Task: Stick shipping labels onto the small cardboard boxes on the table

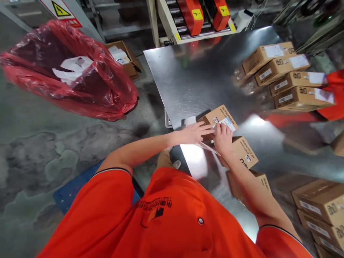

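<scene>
On the steel table [185, 77] a cardboard box [219, 111] carries a white and blue label [227, 123] on its top. My left hand [197, 132] has its fingers stretched out to the right, at the box's near edge. Beside it my right hand [223, 138] bends its fingers over the label's near end; whether something is between them is too small to tell. A white sheet [209, 147] lies below my hands. A second box [245, 152] stands under my right forearm, and a third box [239, 186] is partly hidden by that arm.
Several labelled boxes [292, 91] stand at the right back, near a person's orange sleeve [334, 95]. More boxes [319, 204] are stacked at the lower right. A red bag [107, 86] is left of the table. A roller conveyor [182, 30] adjoins the far edge.
</scene>
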The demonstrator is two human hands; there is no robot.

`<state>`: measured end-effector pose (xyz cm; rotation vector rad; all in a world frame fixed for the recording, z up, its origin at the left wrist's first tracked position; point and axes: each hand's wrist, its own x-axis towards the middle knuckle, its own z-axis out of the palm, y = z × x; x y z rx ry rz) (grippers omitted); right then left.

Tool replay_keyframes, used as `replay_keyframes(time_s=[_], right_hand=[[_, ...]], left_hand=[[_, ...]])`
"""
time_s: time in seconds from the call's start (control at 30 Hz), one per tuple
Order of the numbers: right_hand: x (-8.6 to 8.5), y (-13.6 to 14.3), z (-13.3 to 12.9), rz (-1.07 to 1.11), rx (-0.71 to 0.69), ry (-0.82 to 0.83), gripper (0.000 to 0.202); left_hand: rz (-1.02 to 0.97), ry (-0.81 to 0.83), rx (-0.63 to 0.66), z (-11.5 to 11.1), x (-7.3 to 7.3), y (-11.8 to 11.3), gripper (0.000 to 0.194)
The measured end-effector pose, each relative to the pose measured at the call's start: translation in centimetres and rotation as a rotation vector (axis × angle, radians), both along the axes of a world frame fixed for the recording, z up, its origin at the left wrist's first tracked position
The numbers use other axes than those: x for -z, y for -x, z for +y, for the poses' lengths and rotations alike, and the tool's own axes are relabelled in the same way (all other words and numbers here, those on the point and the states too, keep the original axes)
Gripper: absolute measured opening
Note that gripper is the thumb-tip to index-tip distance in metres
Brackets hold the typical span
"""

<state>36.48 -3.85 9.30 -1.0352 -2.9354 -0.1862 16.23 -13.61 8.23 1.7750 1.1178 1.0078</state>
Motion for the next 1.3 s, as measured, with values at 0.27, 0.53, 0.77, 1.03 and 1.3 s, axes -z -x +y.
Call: replay_keyframes(time_s=[0.27,0.53,0.77,1.03,1.3], right_hand=[[-1.1,-0.9,1.0,0.031,0.074,0.055,0.061],[0.2,-1.9,1.1,-0.185,-0.046,0.016,0.073],[0.5,0.2,5.0,-0.126,0.04,0.114,0.097],[-3.2,-4.3,-0.2,0.387,0.16,0.487,0.081],[-7.4,-3.7,-4.0,0.875,0.328,1.23,0.077]], left_hand=[[0.434,-0.358,0.083,4.2,2.0,0.7,0.017],[0.698,-0.461,-0.015,4.0,3.6,-0.8,0.013],[0.643,-0.432,-0.034,4.3,4.7,-1.2,0.019],[0.086,0.047,-0.162,1.7,0.8,0.0,0.013],[-0.459,0.823,-0.324,-8.0,0.3,-3.8,0.04]])
